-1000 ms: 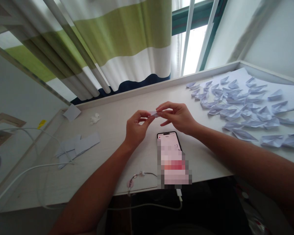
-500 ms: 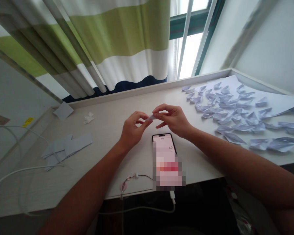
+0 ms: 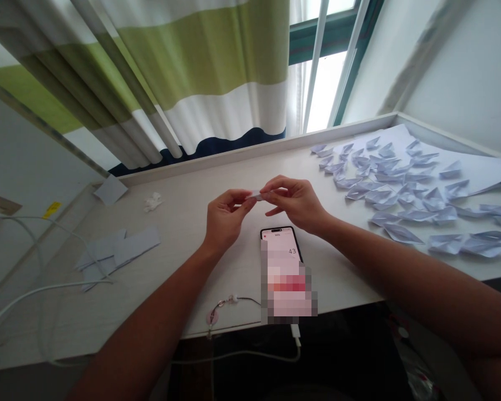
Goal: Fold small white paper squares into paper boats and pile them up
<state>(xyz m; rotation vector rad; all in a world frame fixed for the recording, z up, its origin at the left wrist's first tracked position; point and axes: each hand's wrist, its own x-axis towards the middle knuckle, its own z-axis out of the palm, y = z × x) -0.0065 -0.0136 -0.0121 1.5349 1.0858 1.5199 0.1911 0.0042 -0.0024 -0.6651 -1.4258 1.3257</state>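
Observation:
A small folded piece of white paper (image 3: 256, 195) is held above the desk, between my two hands. My left hand (image 3: 227, 217) pinches its left end between thumb and fingers. At the right end, the thumb and index finger of my right hand (image 3: 294, 201) grip it, while the lower fingers curl beneath. Most of the paper is hidden by the fingertips. Below the hands lies a phone (image 3: 281, 245) with its screen lit and partly blurred. To the right, several folded paper boats (image 3: 388, 167) are spread over the desk.
White paper sheets (image 3: 137, 245) lie at the left, a square sheet (image 3: 111, 189) in the back corner. Near it is a crumpled tissue (image 3: 152, 201). A white cable (image 3: 45, 287) crosses the left side; a charging cable (image 3: 295, 334) joins the phone. A raised rim (image 3: 217, 162) borders the desk.
The fingers of my left hand have closed in more on the paper, which now lies more level. The number on the phone went from 42 to 43. The view has shifted slightly.

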